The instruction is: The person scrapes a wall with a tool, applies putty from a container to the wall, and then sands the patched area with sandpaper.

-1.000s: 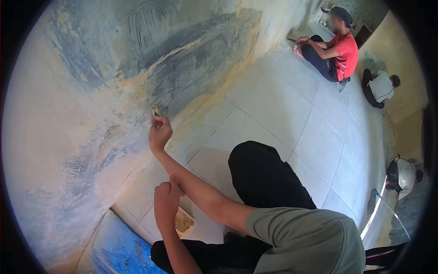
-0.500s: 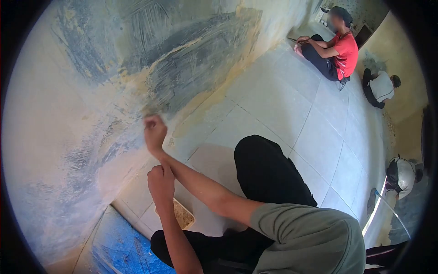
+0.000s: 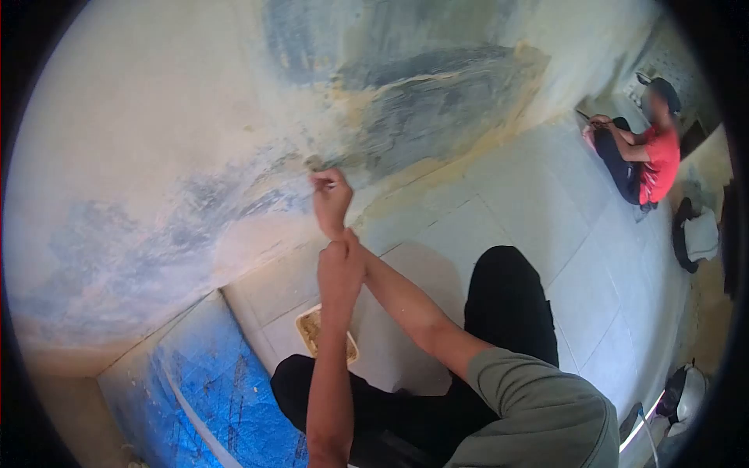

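Small object, too blurred to identify, perhaps touching the stained wall: pinched in the fingertips of the right hand. Left hand: knuckles bent, against the right arm; cannot tell whether it grips. Tray, tan contents: on tiled floor. Blue sheet: near tray. Person in red: seated well apart.
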